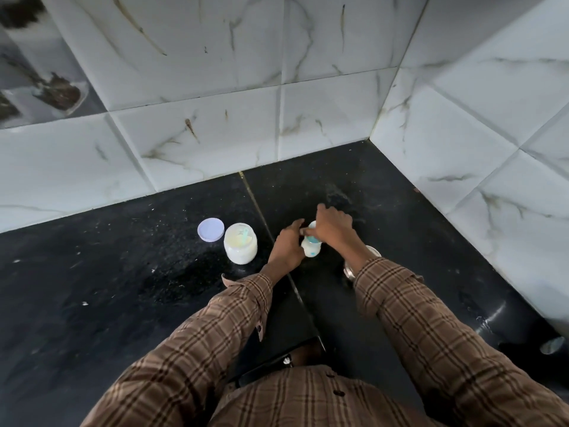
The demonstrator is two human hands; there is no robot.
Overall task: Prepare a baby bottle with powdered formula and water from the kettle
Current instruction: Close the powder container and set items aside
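Both hands: left [288,245], right [334,224] gripping bottle [311,246].

Place: home kitchen, corner of a counter.
Counter: black polished stone countertop [123,288], speckled, seam across it, white crumbs or powder scattered.
Walls: glossy white marble-look tiles [200,143] on two walls meeting at the corner; brown stains.
Items: open formula jar [240,245], loose lid [211,229], baby bottle [311,246].
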